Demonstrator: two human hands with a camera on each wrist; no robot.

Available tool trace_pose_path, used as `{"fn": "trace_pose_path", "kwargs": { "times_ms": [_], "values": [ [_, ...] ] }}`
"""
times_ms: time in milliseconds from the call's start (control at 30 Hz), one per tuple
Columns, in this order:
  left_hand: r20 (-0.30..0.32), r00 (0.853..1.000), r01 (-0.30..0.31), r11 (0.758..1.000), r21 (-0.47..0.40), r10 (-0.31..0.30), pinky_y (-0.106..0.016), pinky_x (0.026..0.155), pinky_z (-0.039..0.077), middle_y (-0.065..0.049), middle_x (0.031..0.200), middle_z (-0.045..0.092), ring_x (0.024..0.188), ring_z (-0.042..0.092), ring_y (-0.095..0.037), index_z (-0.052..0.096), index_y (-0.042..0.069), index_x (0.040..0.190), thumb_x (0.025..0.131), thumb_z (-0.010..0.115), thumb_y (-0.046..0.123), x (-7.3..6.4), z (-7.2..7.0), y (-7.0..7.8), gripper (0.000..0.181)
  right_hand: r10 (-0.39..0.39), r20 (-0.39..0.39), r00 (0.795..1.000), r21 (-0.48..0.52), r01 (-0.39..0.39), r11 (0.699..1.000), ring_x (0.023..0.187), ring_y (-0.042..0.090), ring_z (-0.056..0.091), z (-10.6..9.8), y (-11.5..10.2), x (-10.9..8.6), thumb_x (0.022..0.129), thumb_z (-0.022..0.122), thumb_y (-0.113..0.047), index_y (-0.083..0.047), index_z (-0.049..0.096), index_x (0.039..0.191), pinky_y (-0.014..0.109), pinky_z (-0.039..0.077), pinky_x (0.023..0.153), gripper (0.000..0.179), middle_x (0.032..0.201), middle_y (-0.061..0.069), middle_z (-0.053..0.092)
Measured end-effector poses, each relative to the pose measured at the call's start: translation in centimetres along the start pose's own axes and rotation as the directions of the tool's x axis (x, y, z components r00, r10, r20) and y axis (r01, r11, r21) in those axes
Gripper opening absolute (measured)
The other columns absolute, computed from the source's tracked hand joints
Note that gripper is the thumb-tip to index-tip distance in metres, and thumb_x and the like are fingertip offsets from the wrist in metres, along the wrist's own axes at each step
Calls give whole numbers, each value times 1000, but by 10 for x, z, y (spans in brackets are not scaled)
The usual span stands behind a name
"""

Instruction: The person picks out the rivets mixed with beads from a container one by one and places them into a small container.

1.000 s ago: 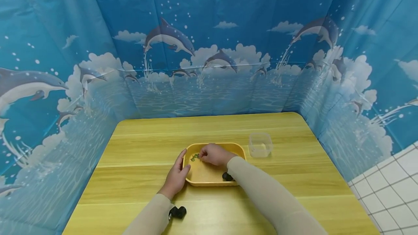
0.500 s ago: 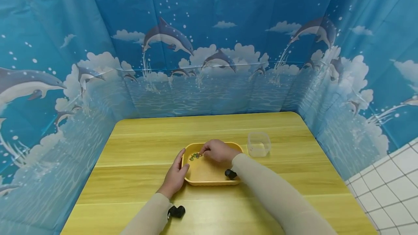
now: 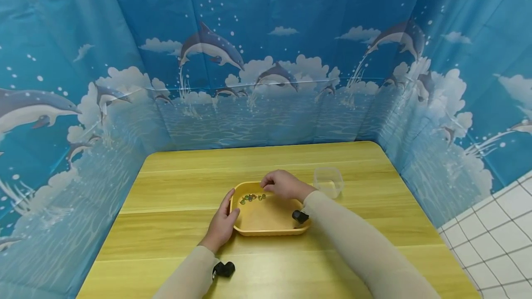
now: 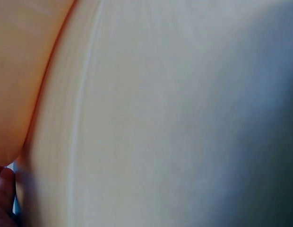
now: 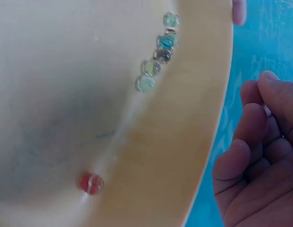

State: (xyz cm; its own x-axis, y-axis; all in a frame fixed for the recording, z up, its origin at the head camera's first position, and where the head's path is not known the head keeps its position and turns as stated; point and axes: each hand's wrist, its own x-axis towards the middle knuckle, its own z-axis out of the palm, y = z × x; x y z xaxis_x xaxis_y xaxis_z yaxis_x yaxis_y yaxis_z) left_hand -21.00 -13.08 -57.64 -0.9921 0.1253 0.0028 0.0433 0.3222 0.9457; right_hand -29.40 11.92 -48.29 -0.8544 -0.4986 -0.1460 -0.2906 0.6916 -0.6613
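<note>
A yellow tray (image 3: 266, 232) lies on the table. My left hand (image 3: 221, 225) grips its left side, thumb over the rim and fingers along the outside; a fingertip (image 5: 239, 12) shows past the rim in the right wrist view. Several greenish and bluish glass marbles (image 3: 250, 198) lie along the tray's far wall. A red marble (image 5: 92, 183) rests apart from them in the right wrist view. Above the far rim hovers my right hand (image 3: 284, 184), thumb and forefinger pinched together. A small pale thing (image 5: 267, 110), mostly hidden, shows between them.
A clear plastic box (image 3: 328, 182) stands just right of the tray's far corner. A black wrist camera (image 3: 224, 269) sits on the left sleeve. Blue dolphin-print curtains (image 3: 266, 123) enclose the table (image 3: 187, 183) at the back and sides.
My right hand has lifted from among the marbles and moved right and back to the far rim, uncovering more marbles. The left hand keeps its grip on the tray.
</note>
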Motion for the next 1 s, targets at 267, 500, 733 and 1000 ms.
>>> {"fn": "trace_pose_path", "kwargs": {
  "times_ms": [267,500,733,1000],
  "values": [
    [-2,1000,-1,1000,29,1,-57,128,25,-10,176,21,161,24,-36,26,30,168,112,52,19,-1,0,-1,63,35,-29,999,69,-33,997,81,23,64,-19,10,-9,106,65,-19,-9,74,123,33,56,68,22,111,4,74],
    [-4,1000,-9,1000,17,9,-55,129,26,-9,176,22,161,24,-33,26,32,168,112,52,20,2,0,-4,63,54,-93,994,24,-52,998,90,15,63,-35,19,-18,105,66,-18,-14,75,117,37,57,89,15,106,0,73],
    [-8,1000,-17,1000,-8,17,-54,129,25,-8,176,23,161,24,-31,28,31,167,111,53,20,2,1,-4,63,70,-109,992,32,-67,997,93,17,63,-46,31,-25,105,66,-17,-13,74,117,37,56,88,16,106,1,73],
    [4,1000,2,1000,9,-2,-54,129,26,-7,176,22,161,24,-32,25,32,168,112,52,21,1,0,-3,64,82,-132,988,28,-79,997,97,18,63,-57,44,-31,106,63,-17,-12,73,120,39,57,91,18,110,3,72]
  ]
}}
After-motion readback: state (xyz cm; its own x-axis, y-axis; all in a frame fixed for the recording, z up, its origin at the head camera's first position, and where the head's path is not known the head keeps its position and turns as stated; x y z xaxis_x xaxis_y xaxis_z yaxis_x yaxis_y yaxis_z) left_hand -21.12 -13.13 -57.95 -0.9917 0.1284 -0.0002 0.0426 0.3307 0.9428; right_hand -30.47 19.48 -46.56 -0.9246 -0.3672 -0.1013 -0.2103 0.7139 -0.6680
